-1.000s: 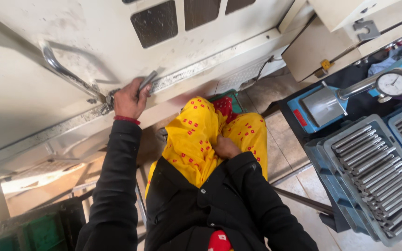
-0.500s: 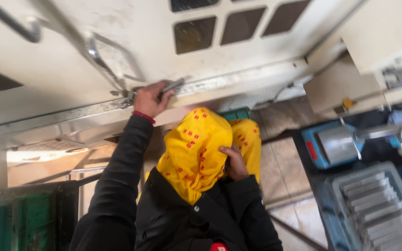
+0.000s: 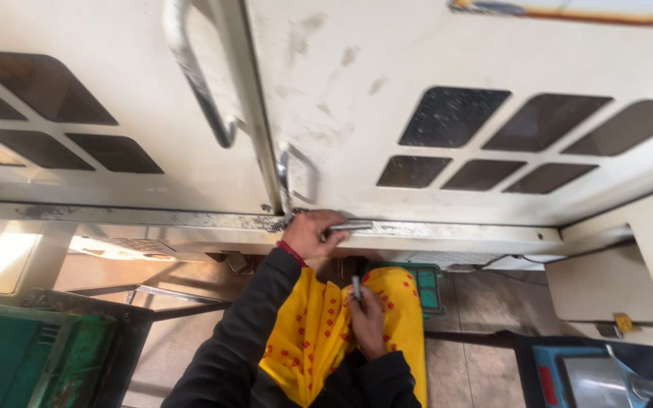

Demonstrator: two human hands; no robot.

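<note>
Up at the machine ledge, my left hand grips a metal rod. Lower, my right hand pinches a second small rod against the yellow cloth.

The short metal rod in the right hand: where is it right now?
In the head view, low centre: the short metal rod stands upright in the right hand, against the yellow cloth, below the left hand on the machine's ledge.

Left arm stretched up and forward, black sleeve, red band at wrist. Left hand raised high, fingers curled shut in grip, knuckles toward camera. Right arm bent tight at elbow, tucked close to body, black sleeve to wrist. Right hand low near lap, back of hand up, fingers closed in pinch. Hands well apart, left above right.
</note>
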